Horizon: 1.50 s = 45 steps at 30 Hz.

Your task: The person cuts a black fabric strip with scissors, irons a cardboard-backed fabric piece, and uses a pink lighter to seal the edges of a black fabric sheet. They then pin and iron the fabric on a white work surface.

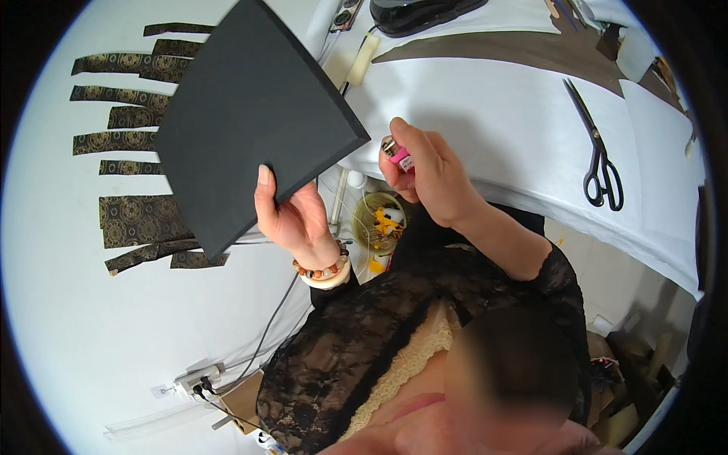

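A flat black board (250, 114) with straight, bevelled-looking edges is held up at the left. My left hand (292, 212) grips its lower edge, with the thumb on the face toward me and the other fingers hidden behind. My right hand (432, 171) is closed around a small pink lighter (400, 155) with a metal top, just right of the board's corner and apart from it. No flame shows at the lighter.
Black-and-gold patterned strips (144, 220) hang on the white wall at the left. Black scissors (599, 152) lie on the white-covered table (516, 106). Below the table edge is a bin (379, 220) with yellow scraps. A plugged-in power strip (199, 379) trails cables at the lower left.
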### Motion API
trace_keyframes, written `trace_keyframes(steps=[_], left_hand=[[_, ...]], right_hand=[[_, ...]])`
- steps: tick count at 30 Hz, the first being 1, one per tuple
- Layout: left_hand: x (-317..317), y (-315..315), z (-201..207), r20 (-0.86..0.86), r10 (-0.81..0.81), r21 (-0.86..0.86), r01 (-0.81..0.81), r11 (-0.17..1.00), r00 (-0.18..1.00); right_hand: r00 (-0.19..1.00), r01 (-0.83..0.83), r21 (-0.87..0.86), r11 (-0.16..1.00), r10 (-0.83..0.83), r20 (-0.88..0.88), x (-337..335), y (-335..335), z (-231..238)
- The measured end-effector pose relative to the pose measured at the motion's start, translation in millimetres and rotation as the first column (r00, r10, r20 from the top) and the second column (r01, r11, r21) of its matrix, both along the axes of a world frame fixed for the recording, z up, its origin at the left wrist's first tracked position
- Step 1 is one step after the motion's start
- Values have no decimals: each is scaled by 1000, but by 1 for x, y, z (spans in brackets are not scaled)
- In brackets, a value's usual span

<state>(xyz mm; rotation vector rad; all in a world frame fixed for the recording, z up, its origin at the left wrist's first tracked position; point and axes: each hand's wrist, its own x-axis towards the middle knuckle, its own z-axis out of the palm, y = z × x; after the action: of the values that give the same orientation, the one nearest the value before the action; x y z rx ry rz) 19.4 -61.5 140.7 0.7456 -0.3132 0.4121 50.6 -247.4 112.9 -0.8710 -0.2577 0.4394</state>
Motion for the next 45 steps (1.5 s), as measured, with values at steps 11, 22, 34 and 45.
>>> trace_keyframes(steps=[11,22,34,45], left_hand=[[1,-4,-4,199,19,205,-61,977,980],[-4,-4,-7,209,45,206,-89,975,977],[-7,-21,9,59,94,94,-99,991,994],[-1,-17,29,-160,-2,-182,-27,983,987]], right_hand=[[999,-15,75,997,11,46,-4,-2,7],[996,36,-19,999,-34,85,1,-1,7],[954,-141,239,961,67,293,35,7,-11],[944,-118,207,971,45,326,23,-2,0]])
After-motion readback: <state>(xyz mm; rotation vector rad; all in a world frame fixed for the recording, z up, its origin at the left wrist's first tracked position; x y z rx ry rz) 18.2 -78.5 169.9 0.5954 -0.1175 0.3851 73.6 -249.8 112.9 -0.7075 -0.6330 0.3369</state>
